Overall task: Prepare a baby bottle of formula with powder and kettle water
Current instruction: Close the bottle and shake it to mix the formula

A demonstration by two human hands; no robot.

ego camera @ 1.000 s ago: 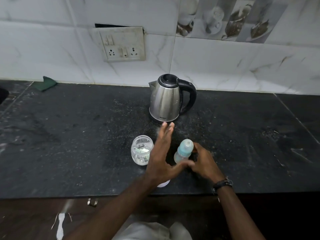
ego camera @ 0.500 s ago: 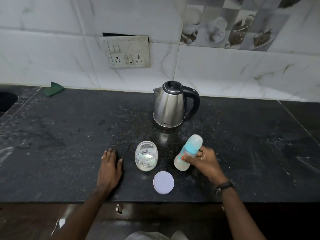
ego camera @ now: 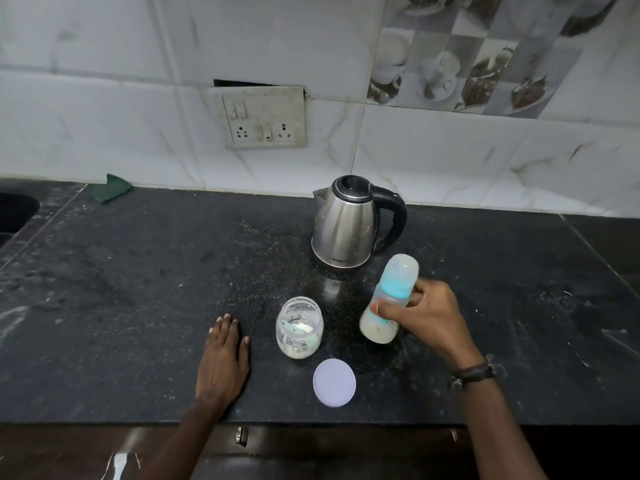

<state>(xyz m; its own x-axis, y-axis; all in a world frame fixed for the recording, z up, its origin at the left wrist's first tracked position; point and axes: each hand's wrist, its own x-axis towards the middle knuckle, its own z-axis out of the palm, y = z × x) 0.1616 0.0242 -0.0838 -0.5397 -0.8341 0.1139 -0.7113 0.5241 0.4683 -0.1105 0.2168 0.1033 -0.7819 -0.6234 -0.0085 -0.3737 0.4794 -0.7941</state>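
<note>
My right hand (ego camera: pixel 427 318) grips a capped baby bottle (ego camera: pixel 389 299) with a blue collar and milky liquid in its base; the bottle leans left, just above or on the black counter. An open glass jar (ego camera: pixel 300 328) with pale powder and a scoop inside stands left of the bottle. Its round white lid (ego camera: pixel 334 382) lies flat in front of it. A steel kettle (ego camera: pixel 346 225) with a black handle stands behind both. My left hand (ego camera: pixel 223 358) rests flat on the counter, left of the jar, holding nothing.
The black stone counter (ego camera: pixel 121 289) runs to a tiled wall with a socket plate (ego camera: pixel 265 117). A green scrub pad (ego camera: pixel 110 188) lies at the far left by a sink edge (ego camera: pixel 17 209). Powder specks dust the counter around the kettle.
My left hand has left the bottle and come down flat on the counter left of the jar. My right hand has tilted the bottle, keeping its grip.
</note>
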